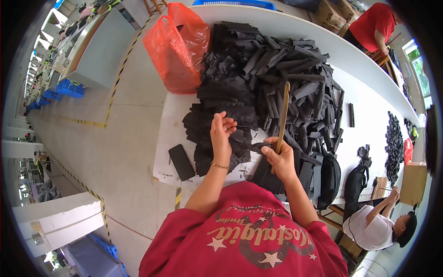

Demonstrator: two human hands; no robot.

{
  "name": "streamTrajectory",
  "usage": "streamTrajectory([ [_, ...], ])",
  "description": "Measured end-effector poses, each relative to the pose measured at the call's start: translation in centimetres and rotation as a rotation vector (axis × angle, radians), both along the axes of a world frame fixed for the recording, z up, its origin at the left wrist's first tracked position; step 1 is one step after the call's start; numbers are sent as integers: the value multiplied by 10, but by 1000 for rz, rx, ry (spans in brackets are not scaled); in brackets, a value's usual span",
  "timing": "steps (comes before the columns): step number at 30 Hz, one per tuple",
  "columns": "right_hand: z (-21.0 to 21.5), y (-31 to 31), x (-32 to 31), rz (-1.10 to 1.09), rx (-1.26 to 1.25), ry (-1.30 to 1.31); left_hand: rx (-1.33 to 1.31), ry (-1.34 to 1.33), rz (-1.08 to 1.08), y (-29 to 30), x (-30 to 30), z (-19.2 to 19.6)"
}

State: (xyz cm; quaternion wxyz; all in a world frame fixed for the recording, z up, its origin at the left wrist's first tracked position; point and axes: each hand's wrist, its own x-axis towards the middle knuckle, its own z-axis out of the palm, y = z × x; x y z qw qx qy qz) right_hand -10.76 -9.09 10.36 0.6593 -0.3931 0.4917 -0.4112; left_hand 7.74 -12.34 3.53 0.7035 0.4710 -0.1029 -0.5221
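My right hand (282,159) is closed round a long, slim wooden stick (284,111) with a rounded tip, which points away from me over the heap. A small black fabric piece (261,146) sits at its thumb and fingertips. Nothing shows in my left hand (222,138), its fingers loosely bent and apart above a stack of flat black fabric pieces (198,122). Beyond my right hand lies a big heap of black, tube-like fabric strips (300,87). More flat dark pieces (265,175) lie close to my body, partly behind my right hand.
A black phone (182,162) rests at the white table's (168,124) left edge. An orange plastic bag (177,55) stands at the far left. Black bags (329,180) lie to the right. One person (376,226) sits at the right; another (374,27) is at the far right.
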Motion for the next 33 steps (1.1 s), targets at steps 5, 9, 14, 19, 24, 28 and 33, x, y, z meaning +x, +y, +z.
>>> streamTrajectory([
  [5, -4, -17, 0, -56, -91, 78, -163, -313, -981, 30, -24, 27],
  [9, 4, -41, -5, -242, -212, 94, -1, -75, -946, 60, -49, 21],
  [14, 44, -77, -12, -444, -431, 271, -161, -101, -894, 71, -56, 23],
  [19, 111, -151, -76, -722, -717, 562, -217, -906, -846, 81, -27, -11],
  [24, 53, -114, -69, -296, -407, 671, -289, -1622, -520, 2, 14, -18],
  [28, 2, -48, -69, 147, -268, 600, -186, -1943, -761, -26, 39, -47],
  [33, -25, -12, -100, 279, -360, 860, -163, -1548, -913, -30, 50, -28],
])
